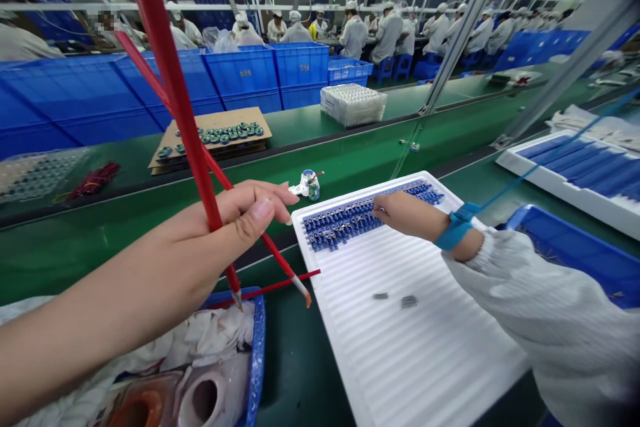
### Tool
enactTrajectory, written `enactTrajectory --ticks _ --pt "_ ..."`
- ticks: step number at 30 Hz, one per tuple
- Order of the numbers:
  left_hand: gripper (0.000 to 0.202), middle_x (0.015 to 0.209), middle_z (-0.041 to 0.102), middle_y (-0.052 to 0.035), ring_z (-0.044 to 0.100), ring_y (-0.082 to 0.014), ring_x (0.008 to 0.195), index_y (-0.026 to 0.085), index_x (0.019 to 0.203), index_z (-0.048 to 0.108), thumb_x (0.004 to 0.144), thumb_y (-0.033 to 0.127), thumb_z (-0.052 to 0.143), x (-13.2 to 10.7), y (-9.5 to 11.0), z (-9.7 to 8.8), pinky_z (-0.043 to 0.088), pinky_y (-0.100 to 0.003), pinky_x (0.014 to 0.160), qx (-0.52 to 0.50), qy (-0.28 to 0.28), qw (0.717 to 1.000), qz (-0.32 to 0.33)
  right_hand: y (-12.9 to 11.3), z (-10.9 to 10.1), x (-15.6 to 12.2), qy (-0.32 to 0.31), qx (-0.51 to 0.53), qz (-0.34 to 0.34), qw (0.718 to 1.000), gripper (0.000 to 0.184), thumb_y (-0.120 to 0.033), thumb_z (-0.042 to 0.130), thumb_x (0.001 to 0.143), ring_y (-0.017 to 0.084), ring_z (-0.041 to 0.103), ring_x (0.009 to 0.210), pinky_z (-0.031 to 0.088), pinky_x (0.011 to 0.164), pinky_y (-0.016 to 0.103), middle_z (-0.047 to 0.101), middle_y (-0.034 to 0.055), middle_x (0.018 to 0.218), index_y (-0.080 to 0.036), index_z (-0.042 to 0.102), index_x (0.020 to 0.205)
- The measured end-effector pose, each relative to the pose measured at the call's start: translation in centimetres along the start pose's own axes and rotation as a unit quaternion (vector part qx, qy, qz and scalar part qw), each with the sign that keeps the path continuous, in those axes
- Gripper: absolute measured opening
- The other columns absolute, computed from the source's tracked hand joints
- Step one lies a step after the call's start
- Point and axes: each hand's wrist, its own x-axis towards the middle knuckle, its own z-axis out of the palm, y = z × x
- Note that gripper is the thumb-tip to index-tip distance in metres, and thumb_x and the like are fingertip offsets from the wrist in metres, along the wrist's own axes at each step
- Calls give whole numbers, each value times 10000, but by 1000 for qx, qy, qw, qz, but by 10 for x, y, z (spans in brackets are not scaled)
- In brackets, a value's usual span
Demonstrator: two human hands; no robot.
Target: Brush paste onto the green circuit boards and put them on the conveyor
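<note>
Green bench (75,260), one. White ribbed tray (415,360), one, on the bench, its far edge toward the belt; blue tote (259,347), one, at the near edge, left of the tray, holding white cloth (215,327). Blue parts (345,217), too many to count, lie packed in rows along the tray's far end, the block's long axis slanting up to the right. Right hand (407,213), the nearer, lies just right of the block, fingers curled onto it; any pinch cannot be told. Blue wrist strap (457,227), one, on that wrist. Left hand (245,213), beyond the tray's left edge, closed around two red rods (173,80). Dark parts (395,299), two, loose on the tray.
</note>
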Motion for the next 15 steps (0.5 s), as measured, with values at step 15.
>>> enactTrajectory --ticks 15 --pt "329 1248 533 100 370 -203 1280 320 835 613 776 619 489 8 -6 7 309 -307 1081 -66 -21 997 -30 -9 -9 17 -49 -53 -37 997 154 -225 544 904 234 593 794 388 614 248 615 124 824 -93 620 881"
